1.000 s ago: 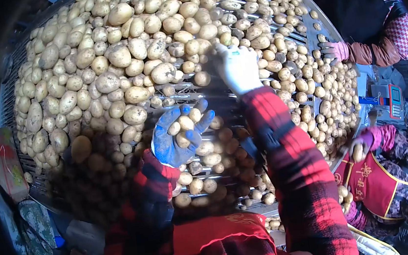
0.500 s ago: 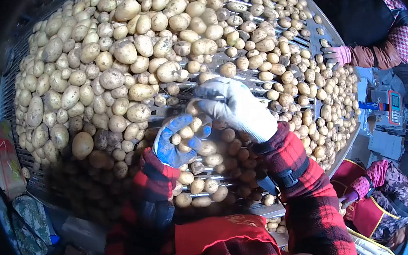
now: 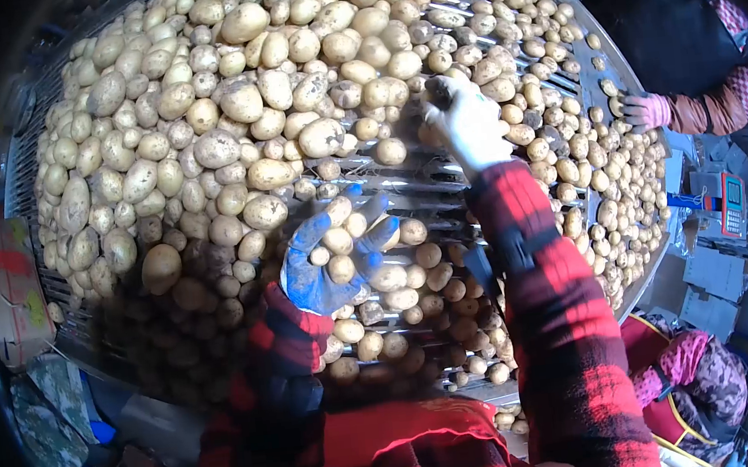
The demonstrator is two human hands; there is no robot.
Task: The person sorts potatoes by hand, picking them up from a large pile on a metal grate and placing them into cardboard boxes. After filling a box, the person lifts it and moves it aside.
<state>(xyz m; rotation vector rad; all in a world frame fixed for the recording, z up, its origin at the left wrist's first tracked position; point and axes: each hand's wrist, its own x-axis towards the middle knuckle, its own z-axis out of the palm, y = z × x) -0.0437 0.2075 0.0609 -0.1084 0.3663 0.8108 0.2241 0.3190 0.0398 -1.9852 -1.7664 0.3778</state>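
Pale potatoes [image 3: 240,100] of many sizes cover a slatted metal surface [image 3: 391,180]. My left hand [image 3: 327,256], in a blue and grey glove, is palm up with its fingers curled around several small potatoes [image 3: 337,241]. Farther forward and to the right, my right hand [image 3: 470,125], in a white glove with dark, dirty fingertips, reaches down among the potatoes. Its fingers are bent at a dark lump, and I cannot make out what is between them.
At the upper right, a co-worker's gloved hand [image 3: 646,110] rests at the surface's edge. Another person [image 3: 690,383] is at the lower right, below a device with a green display [image 3: 732,195]. A red and beige bag [image 3: 15,295] stands at the left.
My right hand has moved forward and right, away from my left hand. My left hand has opened slightly around the small potatoes. The whole view has shifted a little.
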